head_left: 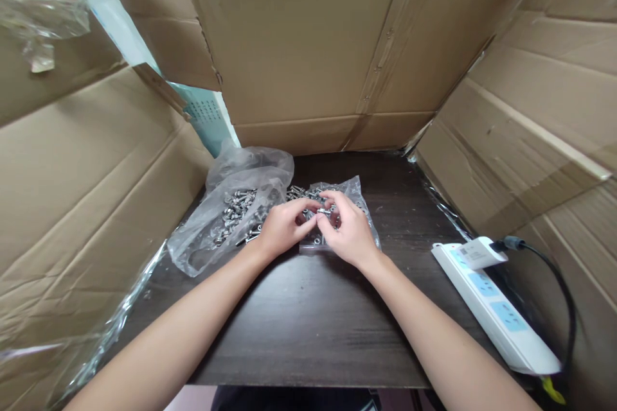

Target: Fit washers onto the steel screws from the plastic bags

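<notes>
Centrally, left hand (284, 225): reaching in over the worktop (308, 314), fingers curled, thumb and forefinger drawn to a narrow pinch on a small metal bolt (324, 210).

Right hand (351, 231): meeting the left at the fingertips, thumb and forefinger bent round and narrowed on the same piece.

Small metal bolt: held between both sets of fingertips, over the clear plastic wrap (355, 187); too small to make out any detail of the thread.

Clear plastic wrap: spread beneath and behind the right hand, crinkled at the far edge; hard to tell whether bag or tray.

Loose fasteners (299, 192): heaped just beyond the hands, partly hidden by the fingers.

Large plastic bag (186, 257): lying open-looking and rumpled to the left of the left hand, with a pile of metal bolts (236, 209) showing inside.

Worktop: dark brown, wood-grained, bare toward the near edge.

Power strip (511, 327): white, set slantwise at the right, well apart from the hands, with a white adapter (478, 252) plugged in at the far end and a black cable (562, 279) curving off it.

Cardboard walls (308, 45): enclosing the worktop at left, back and right.

Printed sheet (207, 114): pale, visible through the gap at back left.
</notes>
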### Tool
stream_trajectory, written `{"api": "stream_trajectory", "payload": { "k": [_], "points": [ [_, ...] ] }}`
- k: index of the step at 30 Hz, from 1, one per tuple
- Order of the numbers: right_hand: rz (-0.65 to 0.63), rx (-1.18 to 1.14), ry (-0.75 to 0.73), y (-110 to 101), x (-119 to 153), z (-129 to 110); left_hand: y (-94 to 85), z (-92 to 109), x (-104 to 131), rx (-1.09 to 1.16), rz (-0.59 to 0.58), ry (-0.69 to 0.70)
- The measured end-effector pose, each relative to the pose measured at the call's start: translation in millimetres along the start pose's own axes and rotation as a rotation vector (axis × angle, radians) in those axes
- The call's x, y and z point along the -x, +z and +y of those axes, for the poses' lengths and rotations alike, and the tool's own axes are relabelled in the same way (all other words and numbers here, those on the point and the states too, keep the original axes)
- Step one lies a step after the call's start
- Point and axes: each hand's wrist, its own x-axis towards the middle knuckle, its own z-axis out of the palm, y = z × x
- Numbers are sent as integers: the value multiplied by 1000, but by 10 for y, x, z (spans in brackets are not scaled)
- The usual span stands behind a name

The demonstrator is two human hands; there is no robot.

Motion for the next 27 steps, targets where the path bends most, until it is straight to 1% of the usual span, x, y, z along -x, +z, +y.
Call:
{"api": "stream_trajectory", "payload": {
  "k": [2,6,8,20,25,27],
  "points": [
    [0,2,-3,3,2,5,-1,4,-2,2,1,-2],
    [-35,-8,56,-8,-2,8,2,11,-3,2,-9,-8],
    [-33,-17,57,-16,-5,7,4,7,0,-1,-7,-10],
    [-10,-35,-65,2,1,9,-4,12,-5,12,-2,-9],
    [-33,-38,12,-14,-1,7,-1,11,-6,-3,12,-3],
    [-25,-43,13,-16,-1,13,-2,13,-5,-8,10,-6]
  ]
}}
